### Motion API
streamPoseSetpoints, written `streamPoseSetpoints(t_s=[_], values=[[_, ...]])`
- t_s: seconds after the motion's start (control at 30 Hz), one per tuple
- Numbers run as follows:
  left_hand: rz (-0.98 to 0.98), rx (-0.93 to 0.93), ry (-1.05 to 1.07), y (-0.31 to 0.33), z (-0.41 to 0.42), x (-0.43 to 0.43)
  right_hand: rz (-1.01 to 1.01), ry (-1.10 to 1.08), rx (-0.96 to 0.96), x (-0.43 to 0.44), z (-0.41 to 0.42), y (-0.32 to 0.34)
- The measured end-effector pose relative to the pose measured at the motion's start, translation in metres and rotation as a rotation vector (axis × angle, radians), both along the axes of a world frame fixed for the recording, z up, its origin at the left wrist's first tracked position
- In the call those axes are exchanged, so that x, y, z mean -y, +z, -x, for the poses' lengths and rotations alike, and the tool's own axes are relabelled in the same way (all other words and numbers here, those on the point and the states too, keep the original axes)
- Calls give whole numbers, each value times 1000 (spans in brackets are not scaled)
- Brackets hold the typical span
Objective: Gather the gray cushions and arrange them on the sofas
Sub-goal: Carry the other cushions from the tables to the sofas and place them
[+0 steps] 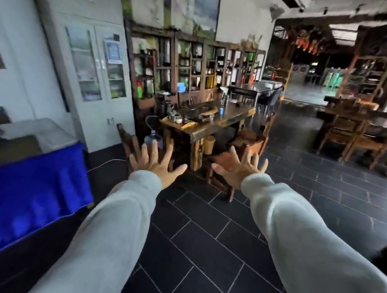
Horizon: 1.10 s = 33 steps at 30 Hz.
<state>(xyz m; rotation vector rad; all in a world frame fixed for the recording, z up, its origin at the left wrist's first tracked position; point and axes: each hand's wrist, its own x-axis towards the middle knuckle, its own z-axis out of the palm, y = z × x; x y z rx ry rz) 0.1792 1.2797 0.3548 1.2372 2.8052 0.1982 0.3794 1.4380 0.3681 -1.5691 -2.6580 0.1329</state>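
No gray cushion or sofa can be made out; the left hand [153,161] and right hand [242,167] reach forward at twelve o'clock, fingers [144,150] spread wide and holding nothing. Beyond them stands a wooden surface [213,123] crowded with tea things, a shelf [191,65] behind it. A blue cloth [32,197] lies at nine o'clock, dark floor [206,245] below.
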Motion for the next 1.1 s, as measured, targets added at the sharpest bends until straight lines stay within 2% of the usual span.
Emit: streamPoseSetpoints(t_s=[0.13, 0.27, 0.47, 0.63, 0.83, 1.1], values=[[15, 24, 180, -1, 83, 9, 55, 184, 28, -24, 117, -2], [21, 58, 384, 2, 159, 23, 27, 377, 11, -27, 226, -4], [37, 88, 514, -10, 241, 38, 78, 592, 17, -16, 353, -22], [79, 98, 595, -25, 327, 45, 129, 674, 63, -9, 461, -42], [62, 124, 671, -35, 461, 61, 101, 730, 110, 1, 605, -57], [69, 106, 751, -31, 636, 85, 97, 807, 116, 9, 789, -46]])
